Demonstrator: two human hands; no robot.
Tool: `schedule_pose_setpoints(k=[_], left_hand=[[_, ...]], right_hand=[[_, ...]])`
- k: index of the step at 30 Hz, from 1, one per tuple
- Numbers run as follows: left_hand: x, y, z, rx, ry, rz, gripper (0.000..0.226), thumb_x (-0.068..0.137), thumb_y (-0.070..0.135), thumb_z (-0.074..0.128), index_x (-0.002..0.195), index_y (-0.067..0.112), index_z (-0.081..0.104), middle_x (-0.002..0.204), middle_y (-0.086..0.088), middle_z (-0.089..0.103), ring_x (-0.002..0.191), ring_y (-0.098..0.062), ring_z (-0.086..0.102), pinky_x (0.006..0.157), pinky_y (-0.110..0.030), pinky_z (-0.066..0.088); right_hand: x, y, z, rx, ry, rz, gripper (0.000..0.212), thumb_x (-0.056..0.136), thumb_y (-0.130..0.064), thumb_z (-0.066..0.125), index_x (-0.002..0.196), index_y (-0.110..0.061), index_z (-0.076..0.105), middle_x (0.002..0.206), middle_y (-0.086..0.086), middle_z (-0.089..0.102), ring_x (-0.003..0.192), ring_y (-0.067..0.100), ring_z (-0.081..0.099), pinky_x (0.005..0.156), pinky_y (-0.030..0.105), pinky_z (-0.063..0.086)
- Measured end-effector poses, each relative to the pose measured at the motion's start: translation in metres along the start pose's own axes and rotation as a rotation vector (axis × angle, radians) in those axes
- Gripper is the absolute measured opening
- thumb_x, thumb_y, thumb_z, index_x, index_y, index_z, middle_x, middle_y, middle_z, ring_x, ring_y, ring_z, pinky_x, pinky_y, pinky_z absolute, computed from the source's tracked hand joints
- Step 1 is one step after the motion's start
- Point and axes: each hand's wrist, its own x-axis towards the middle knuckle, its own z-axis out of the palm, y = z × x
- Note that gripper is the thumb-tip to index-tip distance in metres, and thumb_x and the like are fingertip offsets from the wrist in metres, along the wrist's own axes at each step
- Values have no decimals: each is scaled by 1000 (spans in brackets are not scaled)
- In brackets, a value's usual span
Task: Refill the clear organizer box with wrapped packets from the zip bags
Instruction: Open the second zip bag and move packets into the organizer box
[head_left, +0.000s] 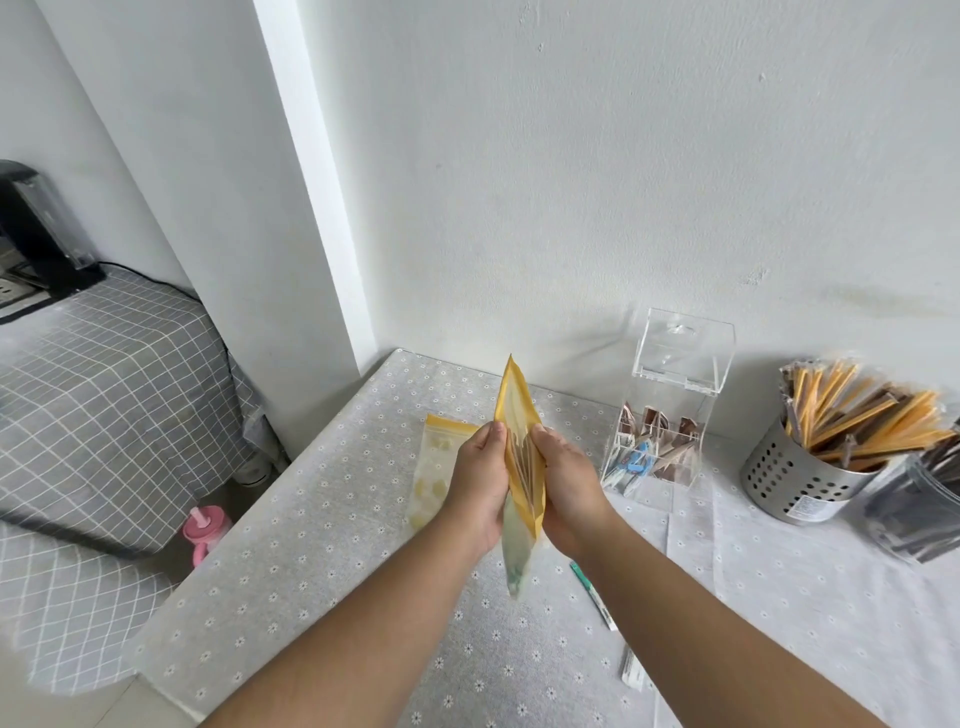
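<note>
I hold a yellow-topped zip bag (515, 415) upright above the table, its mouth pulled apart between both hands. My left hand (480, 483) pinches its left edge and my right hand (569, 488) pinches its right edge. Thin wrapped packets show inside the bag. A second zip bag (434, 467) with yellow pieces lies flat on the table behind my left hand. The clear organizer box (670, 405) stands to the right by the wall, lid raised, with brown and blue-white packets in its lower compartments.
A perforated metal cup (800, 478) packed with orange and brown stick packets stands at far right, beside a dark plastic bag (914, 514). Two loose packets (595, 597) lie on the flowered tablecloth under my right arm. A pink bottle (205, 530) sits on the floor at left.
</note>
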Motion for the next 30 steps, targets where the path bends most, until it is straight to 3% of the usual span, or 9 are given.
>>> schedule_pose_setpoints(k=[4, 6, 8, 11, 14, 17, 20, 25, 30], left_hand=[[-1, 3, 10, -290, 37, -92, 32, 104, 20, 33, 101, 1, 58, 100, -24, 60, 86, -28, 62, 82, -37, 53], [1, 8, 9, -451, 36, -161, 34, 102, 25, 36, 91, 0, 57, 84, -21, 61, 77, -28, 61, 68, -36, 57], [4, 12, 5, -447, 17, -152, 36, 101, 26, 40, 78, 5, 56, 64, -11, 58, 64, -23, 58, 56, -30, 56], [6, 12, -1, -66, -15, -50, 35, 101, 25, 39, 90, 0, 62, 78, -18, 62, 71, -25, 62, 71, -33, 54], [9, 15, -9, 344, -92, 51, 35, 98, 31, 45, 89, 2, 62, 81, -14, 61, 76, -24, 60, 75, -37, 49], [9, 29, -15, 600, -127, 72, 29, 96, 27, 50, 70, 14, 56, 67, -3, 64, 53, -10, 62, 57, -24, 44], [15, 39, -19, 869, -83, 174, 27, 94, 22, 52, 69, 13, 52, 64, -5, 63, 42, -2, 62, 50, -22, 44], [31, 55, -37, 1362, 22, 178, 24, 89, 14, 48, 65, 14, 46, 77, -13, 70, 69, -29, 71, 61, -27, 53], [34, 69, -50, 1714, 97, 156, 8, 87, 9, 49, 83, 11, 55, 95, -11, 68, 88, -31, 66, 67, -31, 46]], right_hand=[[-3, -3, 3, 239, 48, 57, 32, 96, -16, 40, 87, 1, 65, 76, 14, 71, 68, 22, 70, 67, 28, 56], [-1, -7, 2, 324, 125, 91, 24, 78, -23, 60, 91, -3, 63, 82, 18, 59, 68, 27, 58, 70, 30, 46], [1, -10, 1, 320, 157, 121, 33, 81, -28, 60, 107, -6, 60, 93, 19, 53, 78, 28, 51, 77, 35, 43], [2, -13, -7, 110, 82, 50, 33, 99, -25, 39, 112, -4, 61, 103, 18, 61, 94, 30, 57, 96, 45, 45], [3, -16, -13, -177, 13, -19, 33, 101, -24, 35, 97, -7, 63, 83, 11, 67, 76, 26, 63, 71, 35, 56], [5, -20, -17, -382, 24, -49, 31, 100, -25, 39, 85, -6, 59, 73, 17, 54, 66, 26, 50, 62, 26, 42], [7, -27, -22, -624, 74, -112, 41, 99, -22, 42, 58, -14, 44, 54, 4, 42, 53, 19, 37, 55, 26, 31], [11, -46, -45, -1189, 233, -198, 42, 91, -25, 48, 51, -15, 39, 52, 2, 43, 53, 21, 41, 53, 28, 34], [9, -51, -72, -1459, 353, -123, 36, 87, -24, 49, 55, -8, 54, 55, 1, 50, 65, 30, 57, 56, 28, 42]])
